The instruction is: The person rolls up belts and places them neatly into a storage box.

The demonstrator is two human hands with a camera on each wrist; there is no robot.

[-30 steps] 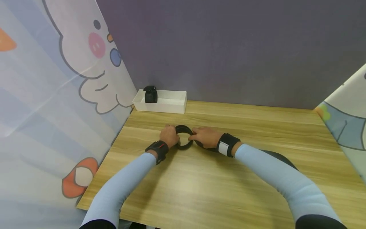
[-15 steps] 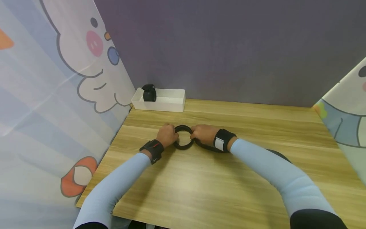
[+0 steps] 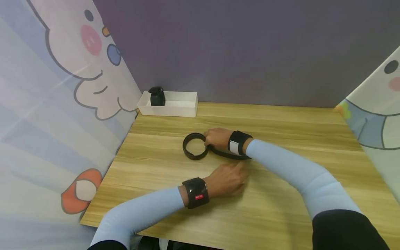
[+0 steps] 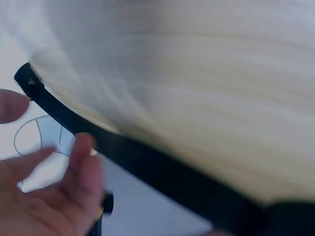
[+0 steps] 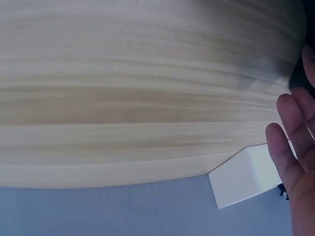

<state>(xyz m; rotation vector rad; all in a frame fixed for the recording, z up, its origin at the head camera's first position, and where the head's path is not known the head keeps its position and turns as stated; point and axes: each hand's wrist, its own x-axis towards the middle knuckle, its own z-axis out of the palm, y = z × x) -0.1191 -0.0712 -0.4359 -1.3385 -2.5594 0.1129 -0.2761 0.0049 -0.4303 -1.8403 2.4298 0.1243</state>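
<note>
A black belt (image 3: pixel 231 155) lies on the wooden table, its left part rolled into a round coil and a strap trailing right under my right forearm. My right hand (image 3: pixel 217 138) pinches the belt at the coil's right side; in the right wrist view only a dark bit of it shows beside the fingers. Near the strap, on its front side, is my left hand (image 3: pixel 226 180), thumb and fingers (image 4: pixel 86 169) parted with nothing between them. Across the left wrist view runs the strap (image 4: pixel 147 164), close past those fingertips, with its end (image 4: pixel 28 79) at upper left.
At the back left stands a white tray (image 3: pixel 181 110) with a black rolled item (image 3: pixel 157 97) in it, which looks like another coiled belt. A grey wall (image 3: pixel 237 52) rises behind the table (image 3: pixel 175 215). Printed cartoon curtains (image 3: pixel 28 139) hang at both sides.
My left hand has let go of the coil's left side and moved right and nearer, to beside the strap. My right hand stays at the coil, which sits slightly farther left in view.
</note>
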